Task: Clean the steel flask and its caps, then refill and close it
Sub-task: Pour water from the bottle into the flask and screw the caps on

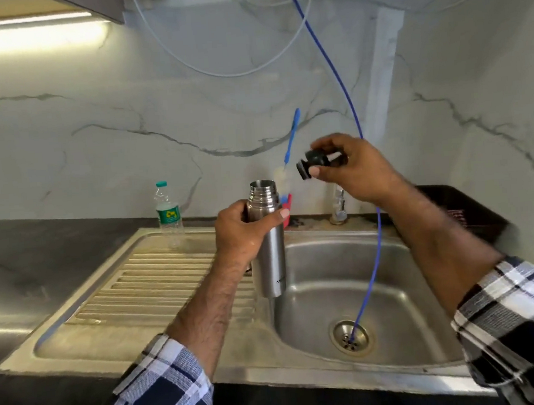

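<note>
**Flask open in the left hand, stopper lifted clear in the right**

The left hand [241, 232] grips the steel flask [267, 234] around its upper body, fingers curled across the front and the thumb tip showing on the flask's right side. The flask stands upright, held in the air above the seam where the ribbed drainboard [157, 282] meets the sink basin [392, 294]. Its threaded mouth is uncovered and rises just above the hand, at about 1 o'clock from the knuckles.

The right hand [355, 169] pinches a black inner cap [315, 164] between thumb and fingers, holding it sideways with its threaded end pointing left. The cap sits up at roughly 2 o'clock from the flask's mouth, near it but apart. Both forearms wear rolled checked sleeves.

Behind the flask, at 12 o'clock from it, a blue-handled bottle brush [292, 137] stands leaning against the marbled wall, its lower end hidden by the flask next to something red. A blue tube [372, 258] hangs down from above, passes behind the right hand and ends in the drain [351, 338], at 5 o'clock from the flask. A small plastic water bottle [167, 209] with a green cap stands at the drainboard's far edge, at 9 o'clock from the flask. A tap base [339, 210] sits on the sink's back rim beneath the right wrist, and a dark tray [468, 207] lies at 3 o'clock.
</note>
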